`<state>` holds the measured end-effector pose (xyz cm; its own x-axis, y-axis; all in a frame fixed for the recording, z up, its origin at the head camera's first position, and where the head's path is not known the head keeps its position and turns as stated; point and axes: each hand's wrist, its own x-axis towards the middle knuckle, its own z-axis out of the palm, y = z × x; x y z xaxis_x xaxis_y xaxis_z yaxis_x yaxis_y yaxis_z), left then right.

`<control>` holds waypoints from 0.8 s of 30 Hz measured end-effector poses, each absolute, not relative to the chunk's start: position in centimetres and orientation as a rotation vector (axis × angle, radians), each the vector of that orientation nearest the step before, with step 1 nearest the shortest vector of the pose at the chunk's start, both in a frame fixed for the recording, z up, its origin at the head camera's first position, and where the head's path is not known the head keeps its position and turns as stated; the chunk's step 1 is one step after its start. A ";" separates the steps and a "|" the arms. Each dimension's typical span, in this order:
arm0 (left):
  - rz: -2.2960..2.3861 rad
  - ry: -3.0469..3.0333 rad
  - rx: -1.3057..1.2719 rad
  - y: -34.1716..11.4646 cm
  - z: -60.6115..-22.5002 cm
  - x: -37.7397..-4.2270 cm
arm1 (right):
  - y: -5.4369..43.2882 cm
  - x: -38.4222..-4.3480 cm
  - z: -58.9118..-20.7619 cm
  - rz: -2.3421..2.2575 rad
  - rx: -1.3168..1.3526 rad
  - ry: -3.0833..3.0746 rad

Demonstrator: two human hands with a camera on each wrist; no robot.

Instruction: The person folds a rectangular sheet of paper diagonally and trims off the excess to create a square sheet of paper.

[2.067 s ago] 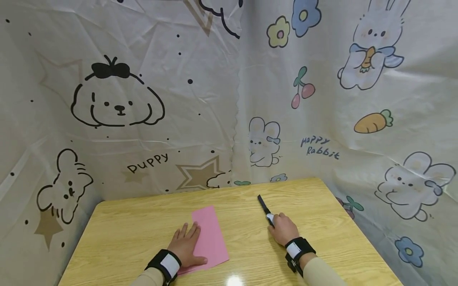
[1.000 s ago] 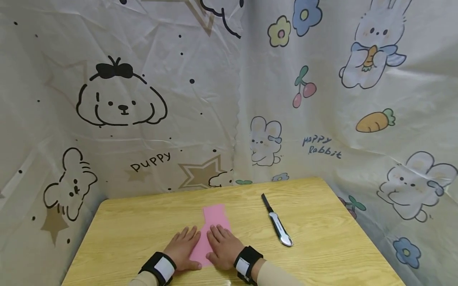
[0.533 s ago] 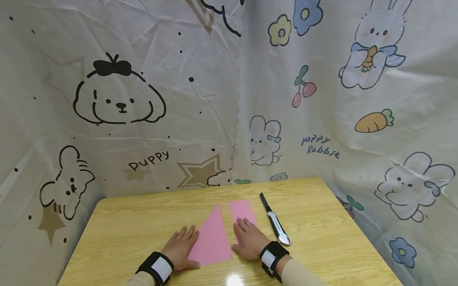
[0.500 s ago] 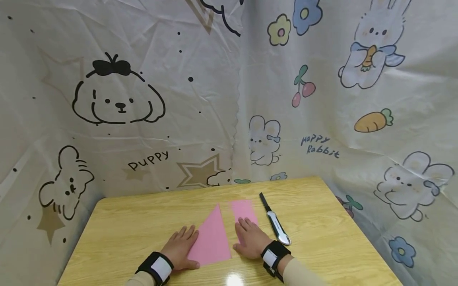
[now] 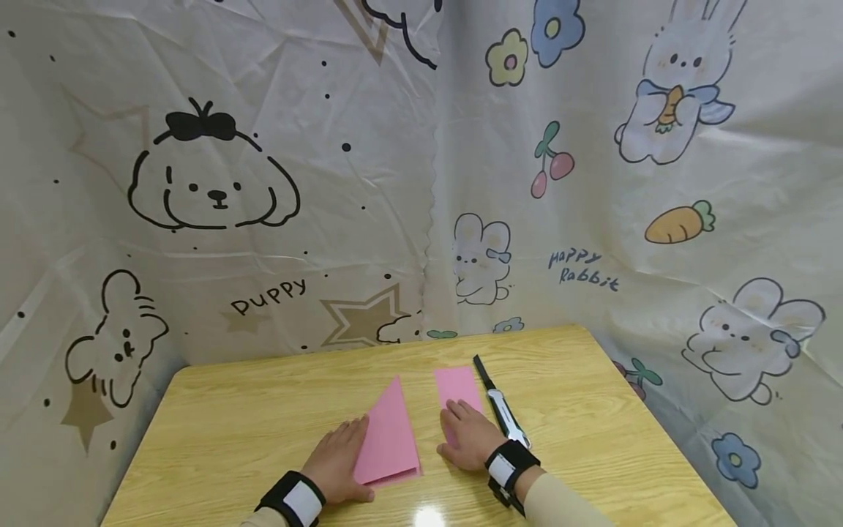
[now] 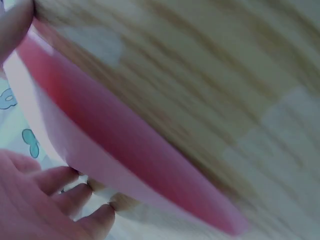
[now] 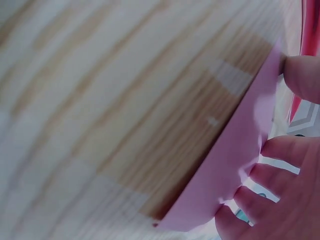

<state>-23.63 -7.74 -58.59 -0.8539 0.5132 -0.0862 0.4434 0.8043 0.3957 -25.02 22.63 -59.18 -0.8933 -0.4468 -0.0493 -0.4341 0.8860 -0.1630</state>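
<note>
A folded pink sheet of paper [image 5: 390, 437] lies left of the table's middle, with a slanted upper-left edge. My left hand [image 5: 337, 455] rests along its left side, thumb near the lower corner. In the left wrist view the paper layers [image 6: 115, 140] gape apart, with fingertips right at the outer layer's edge. To the right, a narrower pink paper strip [image 5: 456, 380] is partly covered by my right hand [image 5: 474, 435], whose fingers rest on it. The right wrist view has fingertips and thumb at the strip's edge [image 7: 225, 160].
A utility knife [image 5: 502, 410] with a black blade lies just right of the strip, its lower end close by the right wrist. The wooden table [image 5: 263, 399] meets a patterned cloth [image 5: 369, 219] at its back edge and sides.
The right hand let go of the utility knife, moved onto the pink paper, and slid the strip rightward, away from the larger piece. That folded piece now gapes at its lower edge.
</note>
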 end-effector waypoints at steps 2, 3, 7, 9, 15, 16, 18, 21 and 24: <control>0.554 2.817 0.724 -7.6 -58.5 -23.6 | 22.5 -25.1 -59.1 -0.215 -0.694 2.970; 0.565 2.818 0.708 -7.6 -58.5 -23.6 | 22.4 -25.2 -59.1 -0.215 -0.695 2.970; 0.607 2.823 0.700 -7.6 -58.4 -23.5 | 21.7 -25.3 -59.3 -0.274 -0.738 3.040; 0.619 2.835 0.724 -7.7 -58.5 -23.3 | 20.6 -25.4 -59.1 -0.452 -0.704 3.046; 0.641 2.858 0.772 -7.8 -59.0 -23.4 | 16.5 -25.4 -56.4 -1.303 -0.248 2.566; 0.641 2.858 0.774 -7.8 -59.1 -23.4 | 16.0 -25.3 -56.1 -1.377 -0.172 2.494; 0.625 2.858 0.783 -7.8 -59.4 -23.4 | 15.2 -25.4 -56.0 -1.480 -0.076 2.396; 0.619 2.847 0.798 -7.8 -59.7 -23.4 | 14.3 -25.6 -56.3 -1.497 -0.031 2.379; 0.668 2.831 0.791 -7.8 -59.6 -23.4 | 13.7 -25.9 -56.8 -1.463 -0.024 2.416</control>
